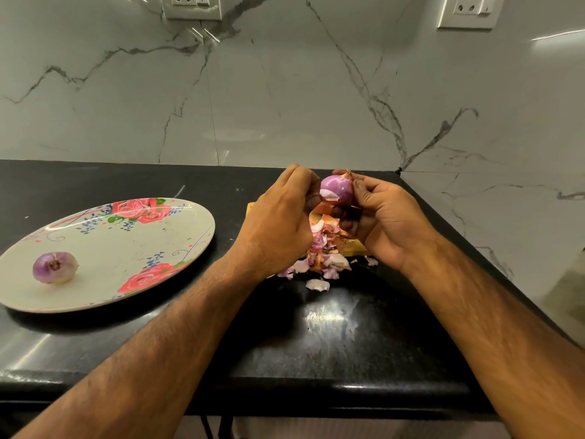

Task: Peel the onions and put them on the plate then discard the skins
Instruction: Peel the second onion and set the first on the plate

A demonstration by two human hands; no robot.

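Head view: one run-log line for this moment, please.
step: peeling | right hand: grips held onion | left hand: pinches loose skin | plate: one peeled onion | skin pile: on counter, undiscarded

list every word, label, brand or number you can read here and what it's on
No text, brand or number is readable anywhere.
plate: rose and leaf pattern only, no lettering.
left wall socket and right wall socket: only a small dark mark on each switch, too small to read.
held onion, onion on the plate, skins, countertop: no print.
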